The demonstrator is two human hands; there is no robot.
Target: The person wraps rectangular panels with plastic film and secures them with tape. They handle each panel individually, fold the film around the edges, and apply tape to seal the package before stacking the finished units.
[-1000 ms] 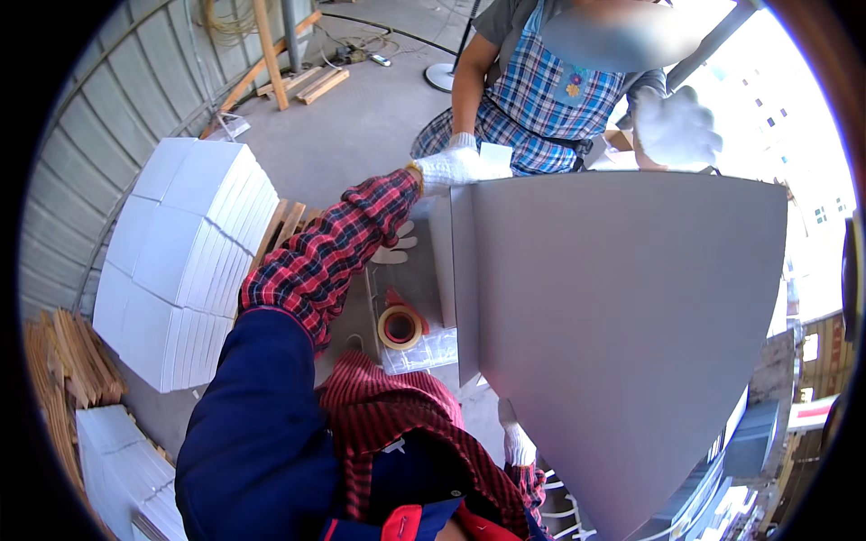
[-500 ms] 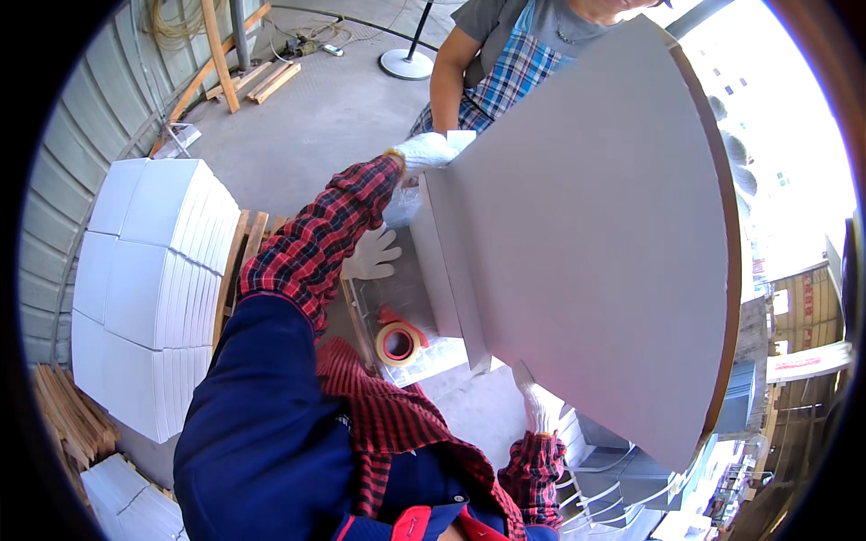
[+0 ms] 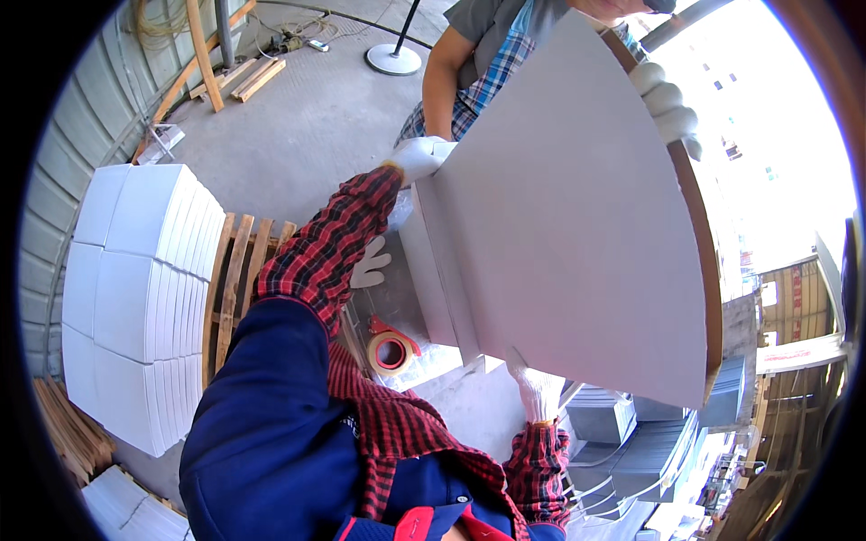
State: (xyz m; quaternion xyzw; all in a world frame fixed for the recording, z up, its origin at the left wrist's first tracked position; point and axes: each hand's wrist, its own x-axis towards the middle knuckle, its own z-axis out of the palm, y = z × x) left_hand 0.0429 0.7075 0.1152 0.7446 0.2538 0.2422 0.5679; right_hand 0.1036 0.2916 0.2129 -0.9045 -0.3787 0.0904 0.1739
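- The board (image 3: 586, 234) has swung round, its brown edge (image 3: 696, 198) showing much more on the right than a second ago, and the co-worker's hand (image 3: 666, 104), raised clear then, is now curled over that edge.
- Danger spot: the board's bulk hangs well past the surface's (image 3: 391, 293) right edge, so if one person turns faster than the other, it could twist or crease at the flap (image 3: 448, 270).
- Those gloves on a smooth face might slip too, and the near edge would likely dip first.
- Watch the tape (image 3: 391, 353) near the surface's near edge: a leftward drift of the board could let the flap knock it off.
- The spare glove (image 3: 370, 264), by the surface's left edge, might get dragged by the sleeve above it.
- Right hand (image 3: 538, 392): pinching the board's near edge, thumb on the face, fingers out of sight beneath; the board spreads up and right of it.
- Left hand (image 3: 420, 159): at the board's far left corner, touching, beyond the flap; how tightly the fingers close, I can't tell.
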